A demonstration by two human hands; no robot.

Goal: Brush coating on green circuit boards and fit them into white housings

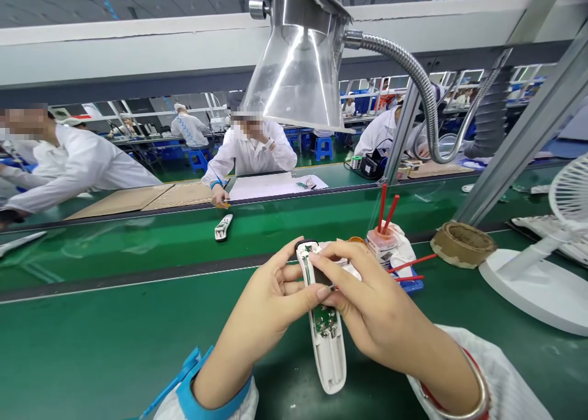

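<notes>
A long white plastic housing (329, 362) is held upright above the green bench, its open side showing a green circuit board and metal contacts. Around its upper left side wraps my left hand (275, 291), with the thumb across the front. My right hand (367, 291) is on the upper right side, its index fingertip pressed near the top of the board. Between the two thumbs is a small dark part with a bit of red, mostly hidden by the fingers. A blue strap is round my left wrist.
On the belt (174, 236) lies another white device (223, 228). To the right are a pink-topped bottle (382, 239) with red sticks, a brown tape roll (463, 243) and a white fan (533, 279). A clear lamp-like hood (301, 71) hangs above. Across sit people in white coats.
</notes>
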